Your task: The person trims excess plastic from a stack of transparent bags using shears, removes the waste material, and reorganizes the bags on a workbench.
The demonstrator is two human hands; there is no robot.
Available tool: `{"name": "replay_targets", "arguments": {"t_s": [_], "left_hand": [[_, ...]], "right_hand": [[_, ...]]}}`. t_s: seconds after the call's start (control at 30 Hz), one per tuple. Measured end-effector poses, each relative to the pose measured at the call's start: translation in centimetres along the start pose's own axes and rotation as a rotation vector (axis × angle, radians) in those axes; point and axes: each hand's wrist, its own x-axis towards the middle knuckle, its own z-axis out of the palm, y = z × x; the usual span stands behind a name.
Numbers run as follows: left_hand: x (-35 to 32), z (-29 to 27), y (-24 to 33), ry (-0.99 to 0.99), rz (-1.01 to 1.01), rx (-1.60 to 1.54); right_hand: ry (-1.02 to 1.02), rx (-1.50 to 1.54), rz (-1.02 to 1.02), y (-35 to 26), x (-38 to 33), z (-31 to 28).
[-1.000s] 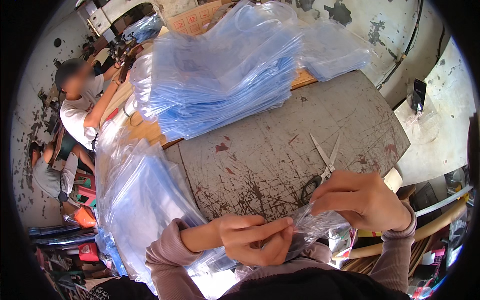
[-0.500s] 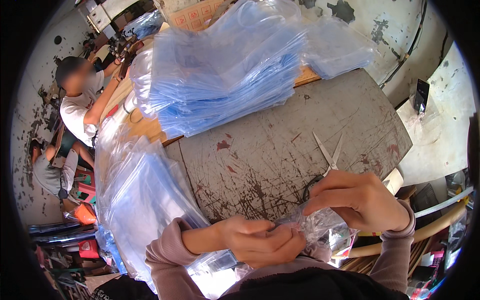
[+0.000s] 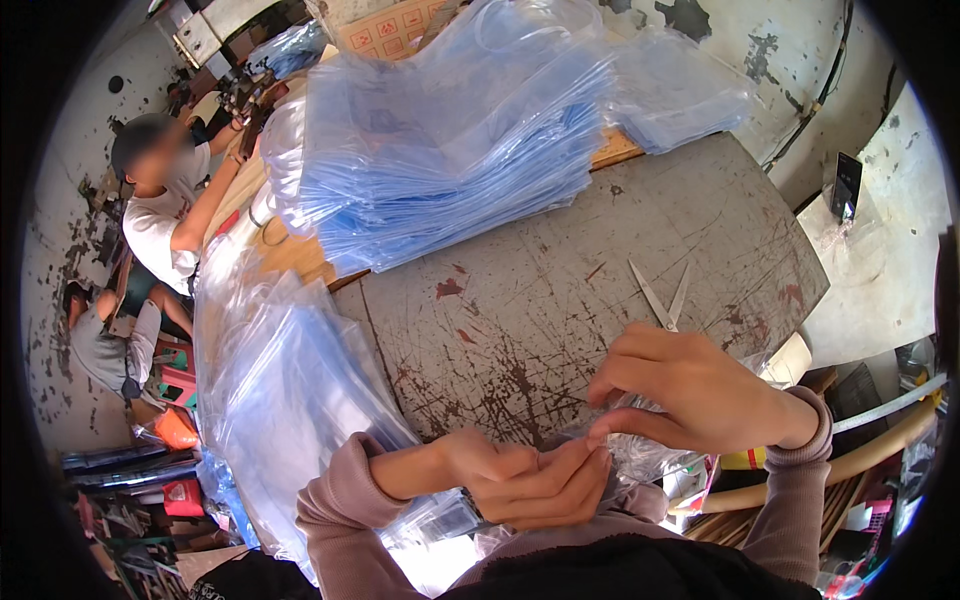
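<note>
Close to my body at the table's near edge, my left hand (image 3: 540, 482) is closed, its fingers curled around the edge of crumpled clear plastic film (image 3: 645, 458). My right hand (image 3: 690, 390) meets the left fingertips, thumb and fingers bent in a pinch on the same film; its exact grip is partly hidden. Most of the film hangs below my right palm. Just beyond the right hand, scissors (image 3: 668, 308) lie with blades spread, their handles covered by that hand.
A thick stack of bluish clear plastic bags (image 3: 450, 170) fills the table's far side, beside a smaller pile (image 3: 680, 95). More plastic sheets (image 3: 300, 390) lie at left. The scratched grey board (image 3: 500, 330) is in front of me. Two people (image 3: 165, 215) sit at far left.
My right hand has moved slightly left and up, its fingers now at the left fingertips and covering the scissor handles. The left hand stays nearly in place.
</note>
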Motion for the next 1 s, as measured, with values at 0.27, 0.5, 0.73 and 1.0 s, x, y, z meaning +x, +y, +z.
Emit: {"name": "replay_targets", "arguments": {"t_s": [0.27,0.5,0.73,1.0], "left_hand": [[0.3,-0.2,0.2,-0.081,-0.069,-0.154],[0.2,0.1,-0.2,-0.074,-0.362,-0.301],[-0.1,0.1,-1.0,-0.097,-0.492,-0.288],[-0.9,0.7,-1.0,-0.050,-0.514,-0.390]], "right_hand": [[-0.037,0.030,0.001,1.0,0.3,0.6],[0.076,-0.010,-0.041,1.5,0.5,0.5],[0.094,0.040,-0.003,2.1,0.5,0.1],[0.155,0.101,-0.040,2.5,1.3,0.1]]}}
